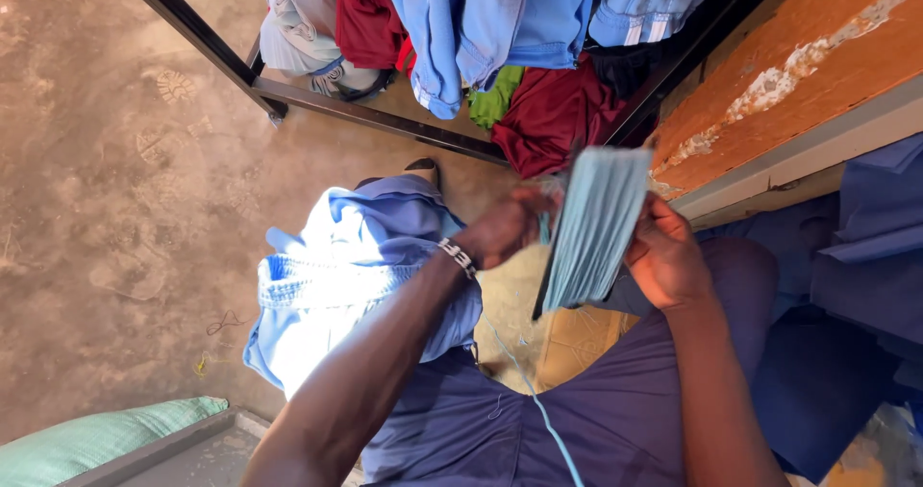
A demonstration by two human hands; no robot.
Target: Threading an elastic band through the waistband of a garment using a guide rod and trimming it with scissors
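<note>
Dark blue cloth lies nearest the lens, spread over the person's lap and filling the lower middle of the view, with a thin pale blue thread trailing down across it. Beyond it, the brown dirt floor takes up the whole left side, marked with shoe prints. Across the top runs a black metal frame hung and heaped with garments in light blue, dark red, green and white. An orange wooden surface with chipped paint slants through the upper right, and more dark blue fabric is piled below it. A light blue bundle of clothing with a gathered waistband rests on the left knee, bright in the sun. A green woven sack shows at the lower left corner. Between the two hands, held up in front of the lap and just below the frame, is a flat piece of pale blue-green cloth, finely ribbed and seen nearly edge-on, blurred at its top. The left hand, with a metal bracelet on its wrist, pinches the piece's near edge; the right hand grips its far edge with fingers curled round it
</note>
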